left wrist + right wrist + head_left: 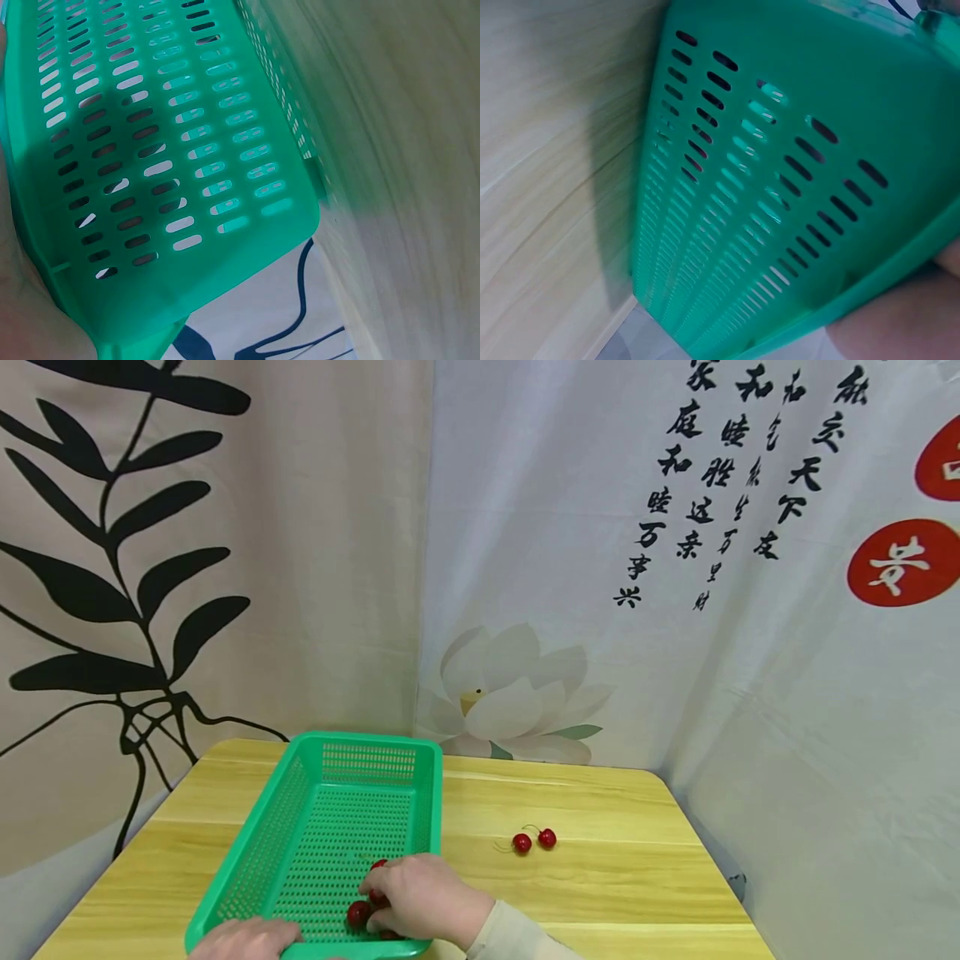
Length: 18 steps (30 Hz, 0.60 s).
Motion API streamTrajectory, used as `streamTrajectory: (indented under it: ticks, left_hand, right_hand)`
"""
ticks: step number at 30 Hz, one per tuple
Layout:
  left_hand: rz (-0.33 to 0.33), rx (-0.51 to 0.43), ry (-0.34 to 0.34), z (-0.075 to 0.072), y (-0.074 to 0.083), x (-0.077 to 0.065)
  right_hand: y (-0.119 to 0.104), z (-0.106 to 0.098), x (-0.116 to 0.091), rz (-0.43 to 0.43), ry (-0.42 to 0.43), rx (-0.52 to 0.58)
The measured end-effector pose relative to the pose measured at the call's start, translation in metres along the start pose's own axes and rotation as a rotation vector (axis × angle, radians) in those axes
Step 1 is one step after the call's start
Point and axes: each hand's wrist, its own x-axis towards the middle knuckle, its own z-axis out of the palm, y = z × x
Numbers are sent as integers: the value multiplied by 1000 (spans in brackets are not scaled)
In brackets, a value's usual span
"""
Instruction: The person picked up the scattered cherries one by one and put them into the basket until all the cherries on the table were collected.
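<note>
A green plastic basket [441,793] with slotted walls stands on the table. My left hand [247,938] grips its near left rim; in the left wrist view part of that hand [30,300] lies along the rim, outside the slotted wall. My right hand [427,893] reaches over the near right side into the basket. Its thumb and fingers curve around a dark red cherry [378,898], partly hidden by them. Beside them lies another cherry [359,914], and more red shows around the hand. The right wrist view shows mostly the basket's outer wall [780,187].
Two cherries [547,838] with stems lie on the wooden table [615,877] right of the basket. Behind the table hangs a printed cloth [360,568] with leaves, a lotus and writing; another pale cloth side hangs at the right.
</note>
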Motion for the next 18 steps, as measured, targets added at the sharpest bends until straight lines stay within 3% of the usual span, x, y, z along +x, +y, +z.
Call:
streamTrajectory:
  ticks: [7,13,18]
  left_hand:
    - [56,5,-15,1,-6,1]
    - [46,-13,-84,0,-7,2]
    - [37,-24,-120,-1,-7,3]
  right_hand:
    - [2,3,-1,-50,117,37]
    - [5,0,-11,-86,359,77]
    - [19,1,-29,-34,539,101]
